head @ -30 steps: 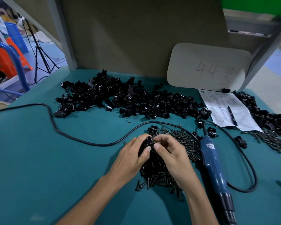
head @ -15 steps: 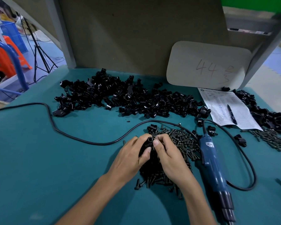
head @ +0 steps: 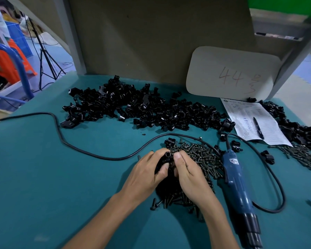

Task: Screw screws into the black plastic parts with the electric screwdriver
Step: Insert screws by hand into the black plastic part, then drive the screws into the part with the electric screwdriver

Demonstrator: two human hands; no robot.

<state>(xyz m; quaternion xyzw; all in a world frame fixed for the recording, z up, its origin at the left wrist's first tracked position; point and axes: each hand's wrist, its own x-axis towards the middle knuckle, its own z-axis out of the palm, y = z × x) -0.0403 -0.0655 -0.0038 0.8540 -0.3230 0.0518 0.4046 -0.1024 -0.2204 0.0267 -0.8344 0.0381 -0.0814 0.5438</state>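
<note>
A black plastic part is gripped by the left hand and pinched by the right hand, close together over the screws; a screw should be seated squarely before the electric screwdriver alongside is taken.

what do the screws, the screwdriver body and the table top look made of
Screws: probably dark-finished metal, dull with small glints on the heads. Screwdriver body: blue moulded plastic, smooth and semi-gloss, a soft highlight running along it. Table top: teal mat, matt with no reflections; rubber or fabric, I cannot tell which.
</note>
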